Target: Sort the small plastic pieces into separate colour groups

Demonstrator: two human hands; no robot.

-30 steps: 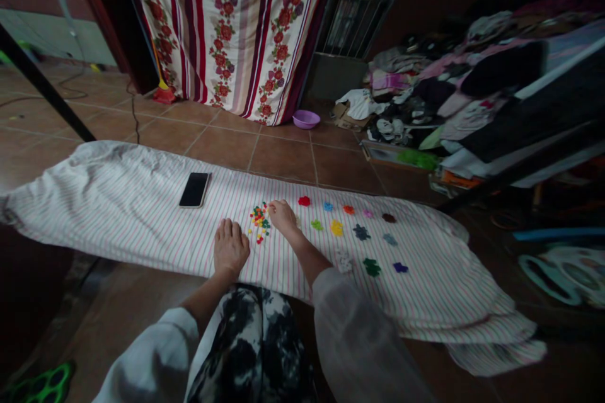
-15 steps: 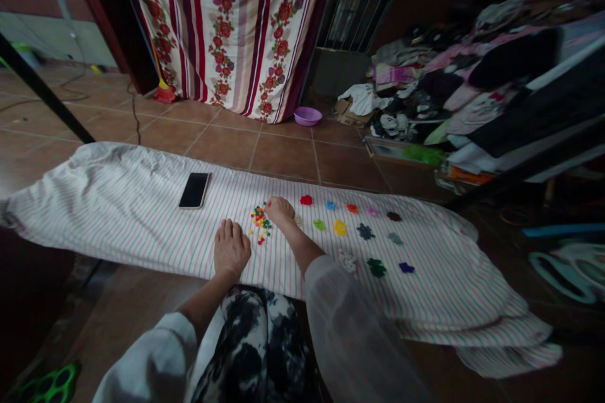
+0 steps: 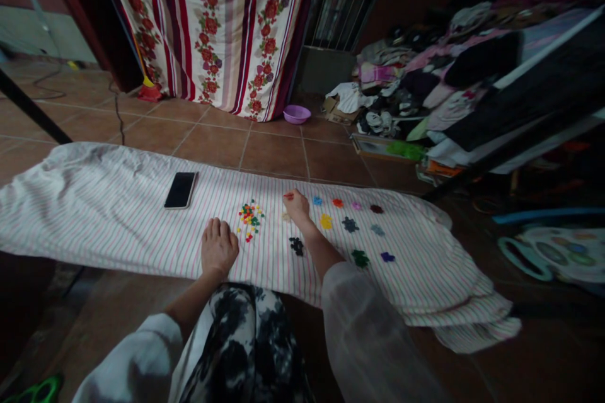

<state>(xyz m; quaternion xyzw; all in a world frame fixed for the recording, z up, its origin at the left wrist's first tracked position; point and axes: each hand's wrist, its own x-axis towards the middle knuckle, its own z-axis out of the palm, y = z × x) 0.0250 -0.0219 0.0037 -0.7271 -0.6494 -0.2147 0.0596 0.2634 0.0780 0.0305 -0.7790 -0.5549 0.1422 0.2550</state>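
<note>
My left hand (image 3: 219, 247) lies flat on the striped cloth (image 3: 118, 220), fingers stretched out, just left of a mixed scatter of tiny coloured pieces (image 3: 249, 217) in red, yellow, orange and green. With fingertips pinched, my right hand (image 3: 297, 206) is over the spot of the red pile; a little red shows at the fingertips, and what they hold is too small to make out. Beside that hand is a small beige pile (image 3: 285, 216). Single-colour piles surround it, among them blue (image 3: 317, 201), yellow (image 3: 326, 221), black (image 3: 297, 246) and dark grey (image 3: 350, 224).
A phone (image 3: 181, 190) rests on the cloth to the left. Farther right are orange, pink, brown, dark green (image 3: 360, 257) and purple piles (image 3: 387, 257). Beyond the cloth, a purple basin (image 3: 297, 114) and a heap of clothes (image 3: 425, 82) are on the tiled floor.
My right hand has moved right, from the edge of the mixed scatter to the red pile. My left hand stays flat in place. The view has shifted slightly to the right.
</note>
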